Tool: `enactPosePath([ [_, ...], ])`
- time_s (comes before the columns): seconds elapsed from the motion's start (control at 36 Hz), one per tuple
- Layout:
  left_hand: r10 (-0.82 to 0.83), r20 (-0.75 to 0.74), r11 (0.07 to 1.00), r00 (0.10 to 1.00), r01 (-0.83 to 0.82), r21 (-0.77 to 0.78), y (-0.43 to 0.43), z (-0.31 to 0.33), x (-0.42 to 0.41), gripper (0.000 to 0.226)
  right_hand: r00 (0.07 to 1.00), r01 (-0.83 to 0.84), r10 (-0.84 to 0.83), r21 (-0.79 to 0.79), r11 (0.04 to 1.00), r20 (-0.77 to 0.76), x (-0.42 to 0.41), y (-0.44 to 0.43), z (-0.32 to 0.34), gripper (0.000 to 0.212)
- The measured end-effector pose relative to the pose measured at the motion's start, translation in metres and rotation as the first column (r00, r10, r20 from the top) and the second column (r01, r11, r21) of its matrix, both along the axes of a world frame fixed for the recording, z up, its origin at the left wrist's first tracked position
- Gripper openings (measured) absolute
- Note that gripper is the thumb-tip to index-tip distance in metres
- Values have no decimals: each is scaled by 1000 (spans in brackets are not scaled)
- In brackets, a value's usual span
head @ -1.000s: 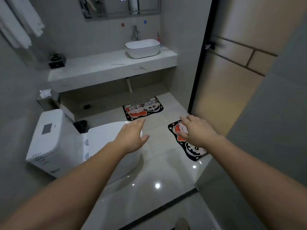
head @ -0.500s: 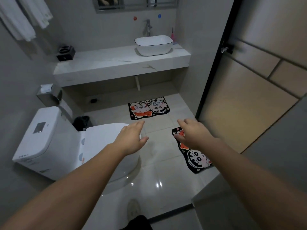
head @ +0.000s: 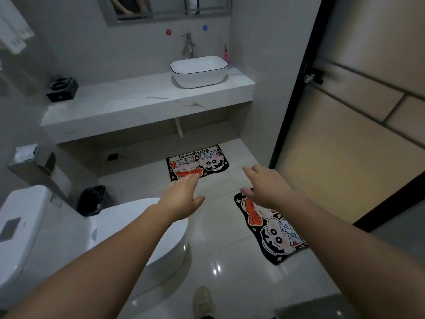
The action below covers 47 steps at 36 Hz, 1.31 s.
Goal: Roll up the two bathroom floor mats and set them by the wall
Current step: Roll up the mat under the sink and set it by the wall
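Two black cartoon floor mats lie flat on the pale tiled floor. The far mat (head: 202,160), printed "BATHROOM", sits below the vanity counter. The near mat (head: 273,236) lies by the door at the right, partly hidden by my right forearm. My left hand (head: 184,199) is stretched forward with fingers apart, empty, its fingertips over the far mat's near edge in the image. My right hand (head: 266,185) is also open and empty, held in the air above the near mat's far end.
A white toilet (head: 69,231) fills the lower left, with a black bin (head: 92,199) behind it. A marble counter (head: 128,104) with a basin (head: 199,70) spans the back wall. A frosted door (head: 340,143) stands right. My shoe (head: 202,302) is on the floor below.
I have stepped further into the bathroom, so the mats and counter appear closer. Both hands stay outstretched and empty; a shoe has come into view at the bottom.
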<state>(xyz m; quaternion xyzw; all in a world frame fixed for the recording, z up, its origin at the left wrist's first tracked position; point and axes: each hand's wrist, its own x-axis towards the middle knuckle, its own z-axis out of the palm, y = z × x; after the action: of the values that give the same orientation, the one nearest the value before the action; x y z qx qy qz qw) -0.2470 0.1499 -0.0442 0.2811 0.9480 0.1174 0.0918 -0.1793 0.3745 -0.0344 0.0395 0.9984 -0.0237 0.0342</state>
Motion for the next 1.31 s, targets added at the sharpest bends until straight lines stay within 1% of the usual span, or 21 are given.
enactPosePath([
  [0.14, -51, 30, 999, 998, 51, -14, 5, -3, -69, 71, 999, 27, -26, -7, 1000, 34, -64, 7, 1, 62],
  [0.28, -75, 18, 996, 997, 76, -43, 7, -5, -125, 68, 998, 61, -60, -29, 998, 30, -118, 14, -5, 63],
  [0.44, -58, 30, 998, 998, 59, -31, 15, -12, -167, 66, 997, 57, -55, -39, 998, 61, -163, 22, -12, 65],
  [0.61, -21, 41, 999, 999, 23, -28, 32, -24, -204, 70, 997, 12, -10, -30, 999, 82, -208, 41, -21, 62],
  [0.78, 89, 71, 996, 993, -90, 18, 63, -42, -246, 66, 996, -29, 32, -44, 999, 81, -262, 80, -26, 61],
  [1.06, 252, 126, 965, 960, -259, 48, 127, -67, -302, 64, 982, -89, 100, -76, 993, 158, -343, 157, -42, 61],
  [1.19, 317, 144, 945, 937, -325, 32, 137, -73, -323, 61, 966, -135, 154, -101, 986, 210, -376, 172, -49, 66],
  [1.31, 344, 163, 936, 925, -351, 13, 138, -78, -341, 65, 954, -152, 176, -113, 982, 242, -400, 176, -56, 68],
])
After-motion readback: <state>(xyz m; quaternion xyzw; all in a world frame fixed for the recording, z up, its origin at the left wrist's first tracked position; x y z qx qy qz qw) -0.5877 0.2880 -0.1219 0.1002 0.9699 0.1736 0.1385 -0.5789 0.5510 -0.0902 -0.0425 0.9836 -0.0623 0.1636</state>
